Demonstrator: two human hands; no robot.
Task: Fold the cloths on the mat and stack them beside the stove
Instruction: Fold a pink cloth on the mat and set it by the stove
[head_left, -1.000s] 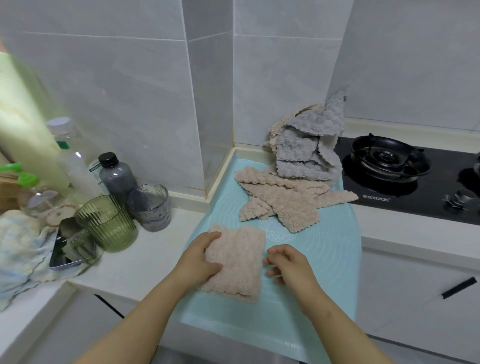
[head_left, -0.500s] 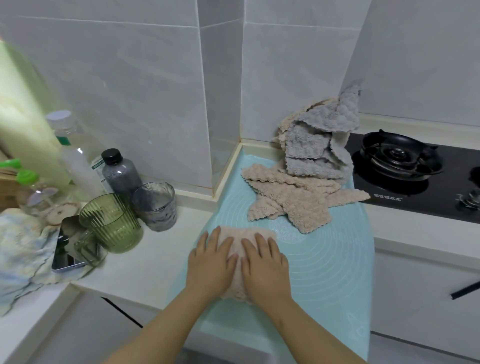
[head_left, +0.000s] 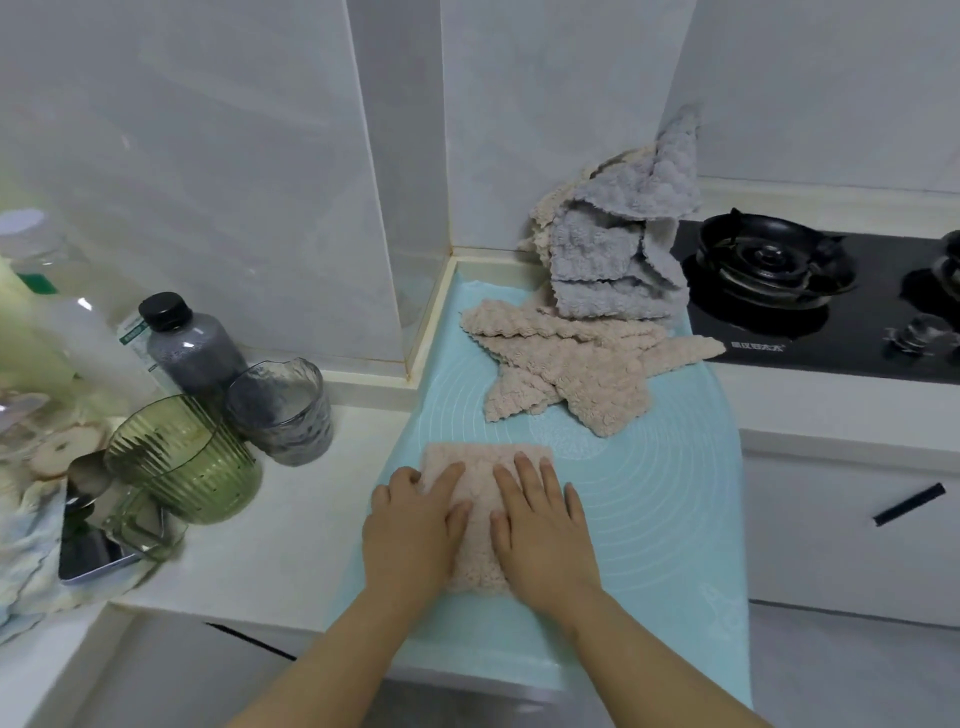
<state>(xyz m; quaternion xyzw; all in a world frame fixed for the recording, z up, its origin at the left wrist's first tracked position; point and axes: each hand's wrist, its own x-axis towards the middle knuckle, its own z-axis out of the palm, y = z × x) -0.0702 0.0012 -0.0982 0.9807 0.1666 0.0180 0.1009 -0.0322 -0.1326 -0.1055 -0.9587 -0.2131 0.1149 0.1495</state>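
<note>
Now: both hands pressing a folded cloth flat on the mat

Right at the near end of the pale blue mat (head_left: 649, 509), a pinkish folded cloth (head_left: 480, 467) is lying as a neat rectangle, and both hands are pressing down on it. The left hand (head_left: 410, 525) is lying palm-down over the cloth's left half, fingers straight and slightly spread, its outer edge reaching past the cloth onto the mat. The right hand (head_left: 543, 535) is covering the right half in the same flat, open way, with its little finger resting on the mat just beside the cloth. Neither hand is gripping anything; the thumbs are sitting close together over the cloth's middle.

Further back on the mat, a loose heap of beige cloths (head_left: 571, 374) is sprawling unfolded, and behind it a pile of grey cloths (head_left: 608, 260) is leaning up against the tiled wall, just beside the black stove (head_left: 779, 270). One beige corner is reaching toward the stove's edge.

On the white counter (head_left: 291, 519) to the left, a ribbed green cup (head_left: 182, 462), a grey glass (head_left: 283, 410) and a dark bottle (head_left: 192, 348) with a black cap are standing close together.
</note>
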